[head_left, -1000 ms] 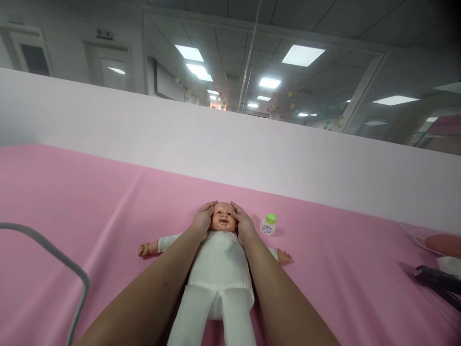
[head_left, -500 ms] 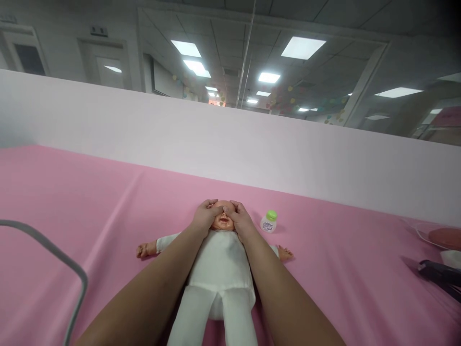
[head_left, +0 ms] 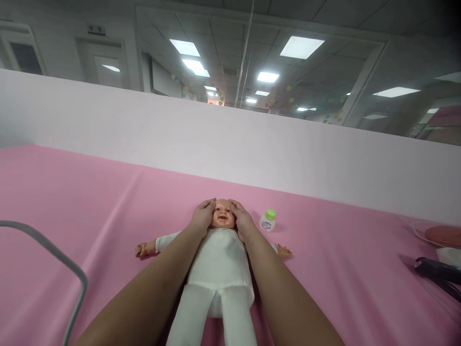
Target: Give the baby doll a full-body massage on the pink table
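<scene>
A baby doll (head_left: 221, 262) in white clothes lies on its back on the pink sheet, arms stretched out to the sides. Its head is clasped between my two hands. My left hand (head_left: 203, 216) curves around the left side of the head, thumb along the temple. On the other side my right hand (head_left: 242, 218) does the same. The doll's eyes and mouth show between the thumbs; the fingers behind the head are partly hidden. A small clear bottle (head_left: 267, 224) with a green cap stands just right of my right hand.
A grey cable or tube (head_left: 54, 250) arches up at the left. At the right edge are a black object (head_left: 432, 270) and a clear dish with something reddish-brown (head_left: 444, 236) in it. A white wall panel (head_left: 216, 139) with glass above borders the pink sheet (head_left: 108, 202).
Both thumbs have slid outward from the middle of the doll's face to its temples, uncovering the eyes. The doll and bottle stay put; the view has shifted very slightly.
</scene>
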A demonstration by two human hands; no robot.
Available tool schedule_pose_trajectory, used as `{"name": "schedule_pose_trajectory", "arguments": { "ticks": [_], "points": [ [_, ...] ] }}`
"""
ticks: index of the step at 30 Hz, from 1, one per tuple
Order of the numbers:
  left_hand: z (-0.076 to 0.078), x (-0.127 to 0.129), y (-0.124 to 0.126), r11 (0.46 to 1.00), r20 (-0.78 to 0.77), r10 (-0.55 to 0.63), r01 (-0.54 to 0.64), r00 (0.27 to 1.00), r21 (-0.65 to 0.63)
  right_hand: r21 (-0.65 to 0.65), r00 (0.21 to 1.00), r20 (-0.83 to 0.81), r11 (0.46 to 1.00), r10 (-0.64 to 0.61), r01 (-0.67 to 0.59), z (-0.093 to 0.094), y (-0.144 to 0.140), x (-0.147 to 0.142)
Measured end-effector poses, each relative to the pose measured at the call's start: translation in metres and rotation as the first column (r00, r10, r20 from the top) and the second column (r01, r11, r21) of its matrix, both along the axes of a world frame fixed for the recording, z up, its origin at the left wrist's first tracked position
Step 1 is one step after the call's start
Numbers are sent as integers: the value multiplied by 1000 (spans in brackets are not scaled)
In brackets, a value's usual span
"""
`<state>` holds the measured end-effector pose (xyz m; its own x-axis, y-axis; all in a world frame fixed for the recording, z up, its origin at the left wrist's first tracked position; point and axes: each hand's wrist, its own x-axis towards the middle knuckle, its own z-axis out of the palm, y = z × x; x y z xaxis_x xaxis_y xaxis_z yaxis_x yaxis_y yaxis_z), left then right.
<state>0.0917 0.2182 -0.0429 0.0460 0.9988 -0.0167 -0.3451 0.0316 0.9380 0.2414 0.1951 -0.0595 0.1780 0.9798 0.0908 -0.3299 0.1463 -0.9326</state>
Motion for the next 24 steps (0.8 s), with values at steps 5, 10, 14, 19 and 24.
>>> {"name": "schedule_pose_trajectory", "arguments": {
  "ticks": [5, 10, 14, 19, 24],
  "points": [
    [0, -1, -1, 1000, 4, 4, -4, 1000, -4, -44, 995, -47, 995, 82, -84, 4, -6, 6],
    [2, -1, -2, 1000, -1, -1, 1, 1000, -2, -46, 993, -63, 994, 98, -101, 6, -9, 6],
    [1, 1, -5, 999, -13, -7, 8, 1000, 33, -8, 992, -54, 993, 117, -118, 6, -11, 3],
    [1, 0, -8, 997, -48, -25, 28, 999, 67, 47, 992, 40, 992, 117, -119, 3, -7, 2],
    [4, 0, -8, 996, -73, -46, 51, 996, 72, 53, 998, 60, 998, 32, -35, -5, 2, 3]
  ]
}}
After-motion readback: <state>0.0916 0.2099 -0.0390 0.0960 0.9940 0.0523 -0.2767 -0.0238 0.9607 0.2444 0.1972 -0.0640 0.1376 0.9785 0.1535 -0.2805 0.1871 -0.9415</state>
